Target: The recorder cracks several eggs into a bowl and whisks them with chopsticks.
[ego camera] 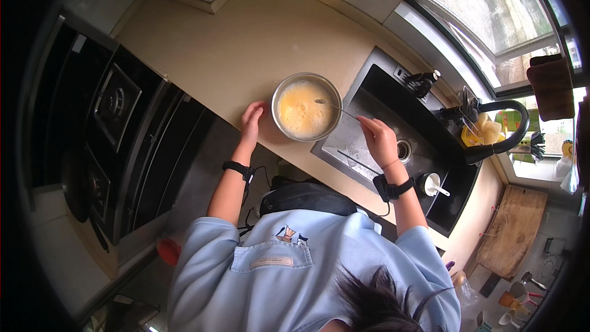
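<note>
A round metal bowl (341, 111) of frothy yellow liquid (299, 109) stands on the beige counter, close to the sink's left rim. My right hand (379, 140) grips the thin handle of a metal spoon (320, 101); the handle crosses the bowl's right rim and the spoon's head is over the liquid, perhaps partly in it. Left of the bowl, my left hand (252, 122) is at the counter's front edge with its fingers bent and nothing seen in it. Whether its fingertips touch the bowl cannot be told.
A black sink (405, 115) with a black tap (516, 106) lies to the right, holding a white cup (431, 183) with a white spoon. A wooden cutting board (514, 230) leans farther right. A gas hob (115, 101) is at the left, with a dark pan (76, 184) on it.
</note>
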